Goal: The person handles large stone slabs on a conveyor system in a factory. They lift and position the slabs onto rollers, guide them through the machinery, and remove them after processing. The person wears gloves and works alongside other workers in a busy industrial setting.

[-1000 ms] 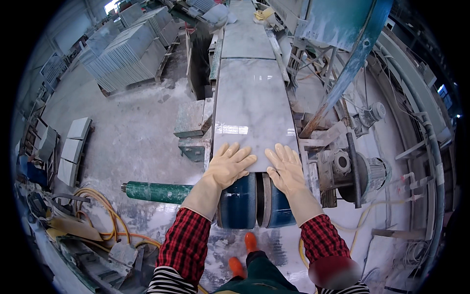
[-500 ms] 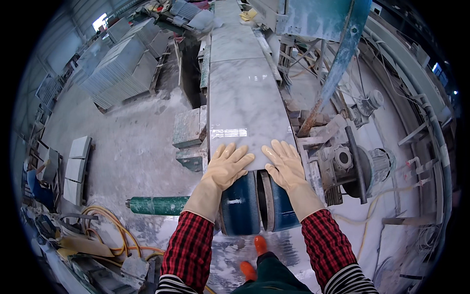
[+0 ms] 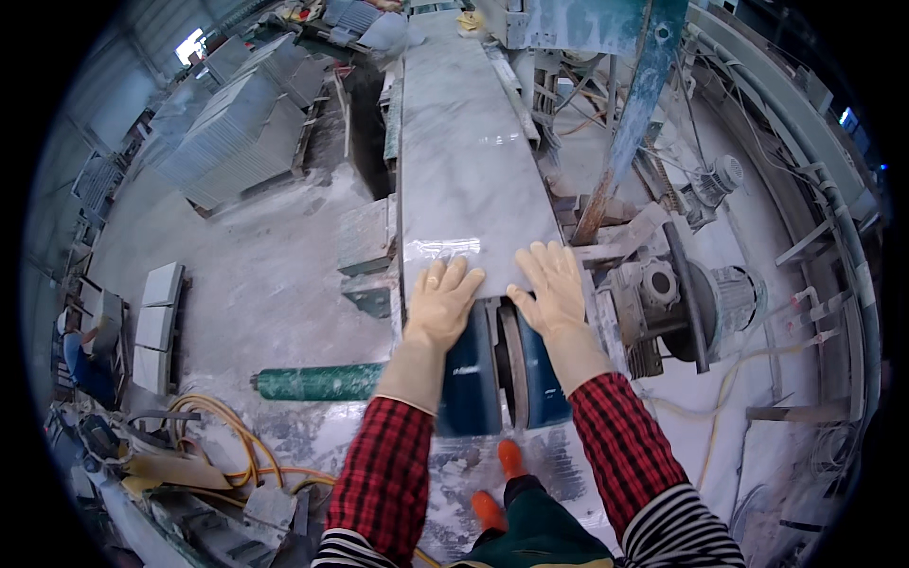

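Note:
A white, grey-veined polished stone slab [image 3: 478,180] lies flat on a long conveyor stretching away from me. My left hand [image 3: 443,301], in a long cream rubber glove, rests palm down on its near left corner with fingers stretched forward. At the near right corner lies my right hand [image 3: 551,292], gloved alike, its fingers flat and slightly apart. Neither hand grips anything. Below the slab's near edge, between my forearms, show two wide dark blue belts [image 3: 466,379] with a gap between them. What lies under the slab is hidden.
A green roller [image 3: 317,382] sticks out at left above coiled yellow hoses [image 3: 227,435]. To the right stands a motor with a wheel [image 3: 686,293], beside a slanted rusty blue post [image 3: 625,142]. Stacked slabs [image 3: 232,133] stand far left. A person [image 3: 83,355] is at the left edge.
Both hands and the slab's near edge sit slightly farther forward, showing more of the belts' near tops. The cross seam on the stone no longer shows. My view has shifted a little.

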A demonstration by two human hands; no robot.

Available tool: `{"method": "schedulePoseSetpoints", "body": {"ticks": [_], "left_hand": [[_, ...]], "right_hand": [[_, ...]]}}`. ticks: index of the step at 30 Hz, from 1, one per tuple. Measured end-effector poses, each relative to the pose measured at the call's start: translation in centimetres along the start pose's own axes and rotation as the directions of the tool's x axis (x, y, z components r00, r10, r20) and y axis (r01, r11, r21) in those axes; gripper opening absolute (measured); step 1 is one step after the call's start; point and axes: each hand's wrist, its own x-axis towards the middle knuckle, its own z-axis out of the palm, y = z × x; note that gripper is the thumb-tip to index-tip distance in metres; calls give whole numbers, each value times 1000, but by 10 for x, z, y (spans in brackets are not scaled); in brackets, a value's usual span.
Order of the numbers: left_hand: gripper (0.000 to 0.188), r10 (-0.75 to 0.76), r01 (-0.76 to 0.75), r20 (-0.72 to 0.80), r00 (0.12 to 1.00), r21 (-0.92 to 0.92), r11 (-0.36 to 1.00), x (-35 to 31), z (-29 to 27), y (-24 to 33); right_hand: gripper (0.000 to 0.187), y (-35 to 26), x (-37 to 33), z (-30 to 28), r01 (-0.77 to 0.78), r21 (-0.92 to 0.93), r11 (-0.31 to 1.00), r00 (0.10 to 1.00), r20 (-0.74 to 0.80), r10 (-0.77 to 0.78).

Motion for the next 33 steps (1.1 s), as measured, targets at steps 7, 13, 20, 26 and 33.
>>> {"method": "schedulePoseSetpoints", "body": {"ticks": [7, 13, 20, 26, 33], "left_hand": [[48, 133, -134, -18, 991, -184, 974, -177, -79, 104], [25, -700, 666, 250, 669, 219, 714, -500, -175, 98], [66, -978, 992, -171, 123, 35, 119, -820, -222, 227], [69, -945, 987, -305, 118, 141, 78, -853, -168, 311], [56, -828, 989, -548, 119, 140, 49, -847, -126, 307]], "right_hand": [[42, 4, -54, -5, 36, -6, 999, 998, -55, -36], [43, -44, -177, -66, 49, -67, 997, 998, 35, -46], [42, -55, -369, -50, -149, 8, 989, 971, 192, 145], [36, -34, -467, -55, -297, 115, 948, 950, 137, 281], [45, -43, -418, -102, -611, 215, 762, 753, 455, 476]]}}
